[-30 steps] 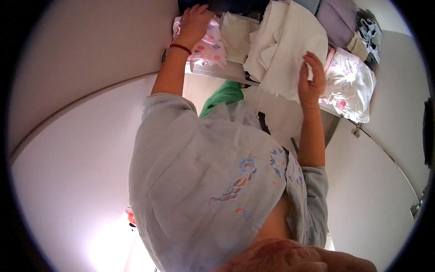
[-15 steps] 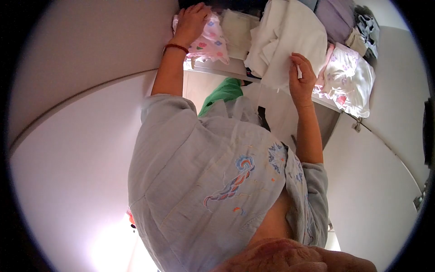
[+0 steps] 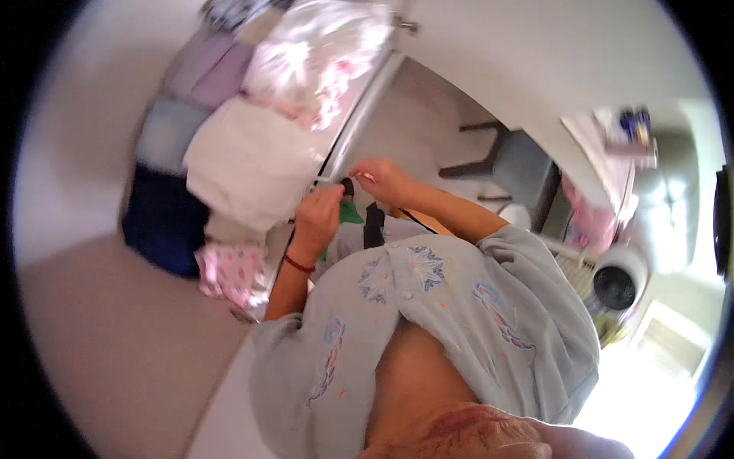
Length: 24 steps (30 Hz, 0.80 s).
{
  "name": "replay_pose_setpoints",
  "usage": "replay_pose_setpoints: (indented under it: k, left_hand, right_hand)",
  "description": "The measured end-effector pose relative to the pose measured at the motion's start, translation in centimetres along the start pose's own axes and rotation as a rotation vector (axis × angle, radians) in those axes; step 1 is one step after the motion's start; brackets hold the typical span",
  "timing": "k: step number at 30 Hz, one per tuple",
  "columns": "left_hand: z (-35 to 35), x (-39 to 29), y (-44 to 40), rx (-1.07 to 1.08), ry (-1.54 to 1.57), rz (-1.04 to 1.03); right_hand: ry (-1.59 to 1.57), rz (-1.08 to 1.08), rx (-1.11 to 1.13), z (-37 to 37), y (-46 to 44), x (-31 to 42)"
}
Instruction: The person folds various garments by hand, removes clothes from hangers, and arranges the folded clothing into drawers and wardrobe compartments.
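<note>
My left hand (image 3: 317, 220), with a dark red bracelet at the wrist, is raised before the shelf with its fingers bent together. Close to it on the right is my right hand (image 3: 380, 182), its thumb and fingers drawn into a pinch. Near the fingertips of both shows a thin pale strip (image 3: 327, 180); whether either hand holds it is hard to see. Just beyond lies a folded white garment (image 3: 248, 161) on the shelf. A pink patterned folded cloth (image 3: 233, 269) sits nearer on the left, apart from my left hand.
Behind the white garment are dark navy (image 3: 162, 222), light blue (image 3: 170, 136) and mauve (image 3: 208, 70) folded clothes. A white and pink floral bundle (image 3: 317, 57) lies at the far end. A grey chair (image 3: 516, 168) and a round fan (image 3: 615, 284) stand to the right.
My view has swung to the right. My left hand has left the pink patterned cloth and come beside my right hand. My right hand is now apart from the white garment.
</note>
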<state>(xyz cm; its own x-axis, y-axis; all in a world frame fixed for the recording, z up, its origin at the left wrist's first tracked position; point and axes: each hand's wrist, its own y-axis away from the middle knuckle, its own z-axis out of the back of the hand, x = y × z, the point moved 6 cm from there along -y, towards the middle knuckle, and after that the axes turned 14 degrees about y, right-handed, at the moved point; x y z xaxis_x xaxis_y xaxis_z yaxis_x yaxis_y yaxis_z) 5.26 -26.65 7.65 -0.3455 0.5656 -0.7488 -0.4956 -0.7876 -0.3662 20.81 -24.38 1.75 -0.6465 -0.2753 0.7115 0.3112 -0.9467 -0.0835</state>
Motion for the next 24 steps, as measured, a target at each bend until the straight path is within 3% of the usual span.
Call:
replay_pose_setpoints:
  k: [4, 6, 14, 19, 21, 24]
  left_hand:
    - [-6.1, -1.3, -3.1, 0.250, 0.191, -0.044]
    - [-8.5, -1.8, -3.6, 0.375, 0.199, -0.087]
    - [-20.4, -2.2, -9.1, 0.914, 0.419, -0.109]
    - [-25.1, -6.8, -11.4, 1.060, 0.523, -0.183]
    - [-26.5, -7.8, -11.3, 1.038, 0.620, -0.107]
    - [-26.9, -4.7, -10.7, 1.162, 0.664, -0.045]
  right_hand:
    - [-0.061, -0.339, -0.186, 1.5, 6.7, -6.1]
    - [-0.013, -0.468, -0.171, 1.7, 9.9, -7.8]
    - [0.011, -0.916, -0.650, 6.0, 22.9, -11.8]
    - [0.010, -1.197, -0.784, 5.4, 28.2, -10.7]
    - [-0.061, -1.280, -0.758, 4.4, 29.6, -10.4]
    - [0.023, -1.314, -0.819, 2.8, 27.7, -8.6]
